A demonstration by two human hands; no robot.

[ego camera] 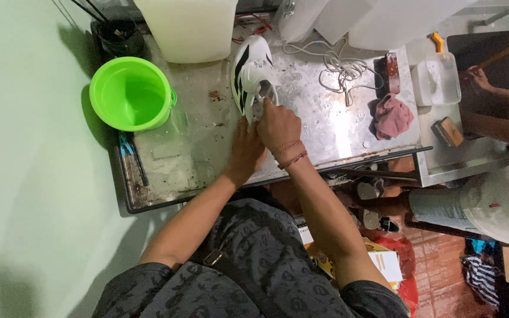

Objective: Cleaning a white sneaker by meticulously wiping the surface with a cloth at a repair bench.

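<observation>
A white sneaker with black stripes (248, 70) lies on a wet metal table (195, 147), toe pointing away from me. My right hand (278, 126), with string bracelets on the wrist, grips the shoe's heel opening. My left hand (244, 154) sits just below and partly under the right hand, pressed against the heel end of the shoe; its fingers are mostly hidden.
A bright green bucket (129, 93) stands at the table's left. A large white container (187, 29) is at the back. White laces (340, 69), a brush (391, 66) and a pink cloth (391, 116) lie to the right. Another person (490, 194) works at a neighbouring table on the right.
</observation>
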